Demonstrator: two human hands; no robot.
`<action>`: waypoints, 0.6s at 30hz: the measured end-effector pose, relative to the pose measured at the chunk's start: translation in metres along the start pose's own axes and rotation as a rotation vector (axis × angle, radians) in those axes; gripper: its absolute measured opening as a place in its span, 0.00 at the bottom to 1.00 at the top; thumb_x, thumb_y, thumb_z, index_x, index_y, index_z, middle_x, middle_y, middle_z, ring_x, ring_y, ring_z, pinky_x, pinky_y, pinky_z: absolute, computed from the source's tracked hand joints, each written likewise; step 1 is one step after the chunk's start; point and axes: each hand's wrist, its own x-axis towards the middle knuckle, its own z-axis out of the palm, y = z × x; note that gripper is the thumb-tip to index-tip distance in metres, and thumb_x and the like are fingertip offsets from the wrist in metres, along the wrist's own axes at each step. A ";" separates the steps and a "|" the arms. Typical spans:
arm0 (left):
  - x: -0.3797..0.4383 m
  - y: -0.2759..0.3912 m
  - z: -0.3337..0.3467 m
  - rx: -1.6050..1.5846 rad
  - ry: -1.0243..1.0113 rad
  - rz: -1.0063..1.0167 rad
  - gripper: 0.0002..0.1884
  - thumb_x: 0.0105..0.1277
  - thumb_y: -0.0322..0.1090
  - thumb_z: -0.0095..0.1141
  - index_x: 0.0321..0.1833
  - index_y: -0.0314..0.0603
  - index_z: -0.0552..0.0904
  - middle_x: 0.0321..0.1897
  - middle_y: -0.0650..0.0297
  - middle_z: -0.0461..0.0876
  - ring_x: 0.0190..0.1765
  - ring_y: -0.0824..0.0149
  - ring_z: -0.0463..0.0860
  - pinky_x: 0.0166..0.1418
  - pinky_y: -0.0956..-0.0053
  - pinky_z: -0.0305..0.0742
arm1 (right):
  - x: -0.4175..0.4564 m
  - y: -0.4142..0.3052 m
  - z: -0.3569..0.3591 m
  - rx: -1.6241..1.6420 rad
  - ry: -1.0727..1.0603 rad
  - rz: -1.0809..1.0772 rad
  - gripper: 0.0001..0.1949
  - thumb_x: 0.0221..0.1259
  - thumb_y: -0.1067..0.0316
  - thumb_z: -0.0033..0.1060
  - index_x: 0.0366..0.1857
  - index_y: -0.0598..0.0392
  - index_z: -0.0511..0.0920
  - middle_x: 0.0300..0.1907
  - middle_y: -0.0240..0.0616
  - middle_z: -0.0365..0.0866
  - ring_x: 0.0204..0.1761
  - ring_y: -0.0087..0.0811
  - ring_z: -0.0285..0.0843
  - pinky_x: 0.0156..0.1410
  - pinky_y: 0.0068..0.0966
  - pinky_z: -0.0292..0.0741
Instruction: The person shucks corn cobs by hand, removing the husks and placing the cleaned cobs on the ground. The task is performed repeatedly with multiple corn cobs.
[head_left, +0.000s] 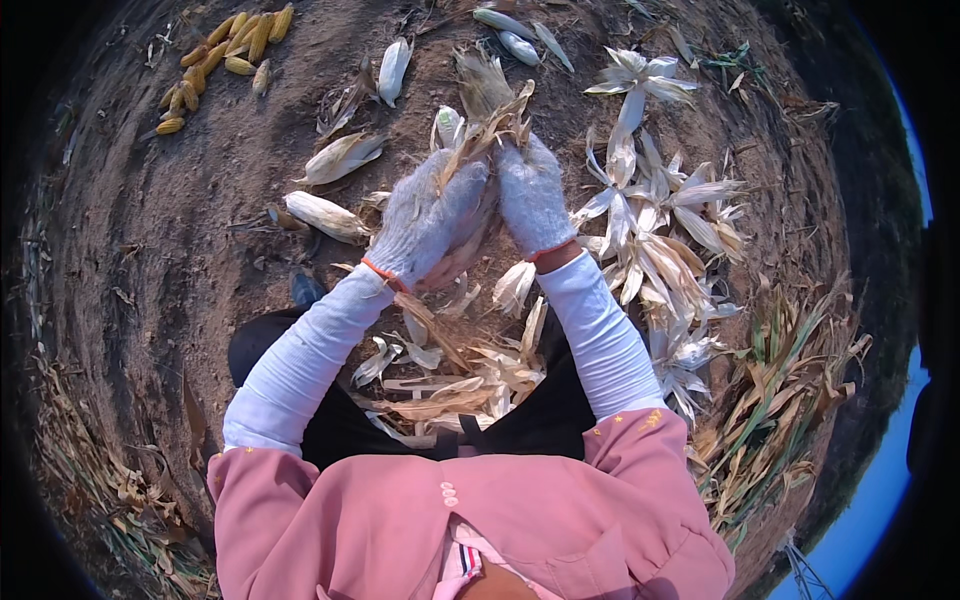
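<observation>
My left hand (435, 210), in a whitish knit glove with an orange cuff edge, grips a dry ear of corn in its husk (487, 127). My right hand (531, 191), gloved alike, closes on the same husk from the other side. Brown, frayed husk leaves stick out above my fingers; the ear itself is mostly hidden. Just beyond my left hand lies a pale husked ear (448, 126). Two more unpeeled ears, one upper (341, 157) and one lower (326, 216), rest on the soil to its left.
Peeled yellow cobs (214, 60) lie heaped at the far left. Stripped husks (652, 247) are piled on the right, and others (465, 390) lie between my legs. More unpeeled ears (517, 46) are ahead. Cut corn stalks (772, 405) cover the ground at lower right.
</observation>
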 end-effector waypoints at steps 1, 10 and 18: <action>0.000 0.000 0.000 0.056 -0.004 0.008 0.23 0.67 0.52 0.56 0.54 0.39 0.79 0.43 0.53 0.84 0.44 0.55 0.84 0.48 0.63 0.76 | -0.001 -0.001 0.000 0.099 -0.008 0.083 0.13 0.71 0.63 0.53 0.47 0.61 0.79 0.41 0.36 0.82 0.41 0.23 0.78 0.45 0.24 0.75; 0.003 0.004 0.004 -0.085 0.035 0.019 0.29 0.60 0.51 0.63 0.58 0.39 0.76 0.49 0.49 0.82 0.50 0.53 0.84 0.51 0.63 0.77 | -0.002 0.007 0.002 -0.199 0.049 -0.116 0.13 0.68 0.67 0.52 0.50 0.63 0.76 0.42 0.48 0.82 0.42 0.43 0.83 0.46 0.32 0.77; 0.002 0.009 0.001 0.021 0.167 0.100 0.26 0.62 0.40 0.59 0.62 0.37 0.75 0.50 0.51 0.82 0.51 0.57 0.83 0.55 0.66 0.75 | -0.015 -0.013 0.022 -0.306 0.066 -0.282 0.14 0.63 0.73 0.55 0.52 0.60 0.76 0.44 0.52 0.82 0.47 0.49 0.82 0.50 0.36 0.76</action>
